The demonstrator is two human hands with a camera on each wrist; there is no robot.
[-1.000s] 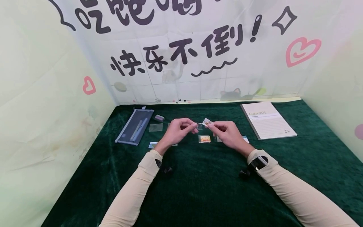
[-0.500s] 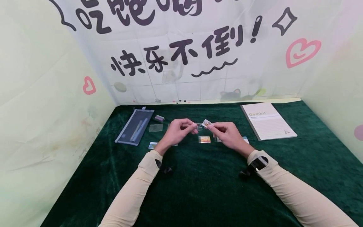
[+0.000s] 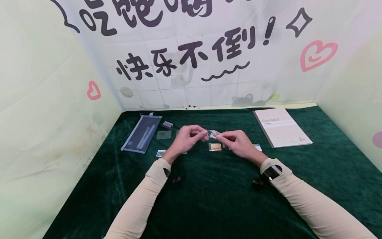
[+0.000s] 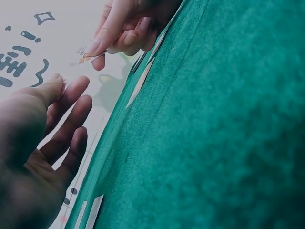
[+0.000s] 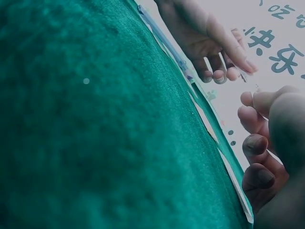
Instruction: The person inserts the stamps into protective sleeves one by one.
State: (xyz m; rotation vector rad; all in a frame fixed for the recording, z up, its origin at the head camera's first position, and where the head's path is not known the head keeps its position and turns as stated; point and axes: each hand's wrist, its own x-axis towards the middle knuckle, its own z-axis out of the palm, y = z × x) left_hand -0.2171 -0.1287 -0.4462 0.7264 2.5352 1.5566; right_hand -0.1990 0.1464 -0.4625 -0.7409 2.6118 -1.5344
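Note:
In the head view, my left hand (image 3: 187, 138) pinches a small clear plastic sleeve (image 3: 209, 132) between thumb and index finger. Opposite it, my right hand (image 3: 241, 143) pinches a small stamp-sized picture card (image 3: 214, 133), whose left edge overlaps the sleeve in this view. Both are held up over the green cloth. In the left wrist view, the card (image 4: 85, 58) shows an orange patch at the right fingertips, and the other left fingers spread loosely. A yellow-orange picture card (image 3: 215, 147) in a clear sleeve lies below the hands.
Left of my hands lie another clear sleeve (image 3: 164, 134), an eraser (image 3: 167, 124) and a blue zip pouch (image 3: 141, 134) with pens inside. A blue-white card (image 3: 160, 153) sits by the left wrist. At the right are a partly hidden card (image 3: 258, 146) and a notebook (image 3: 282, 127).
My right hand has moved slightly left, and the picture card has tilted flatter and come up to the clear sleeve. The left hand has stayed nearly still.

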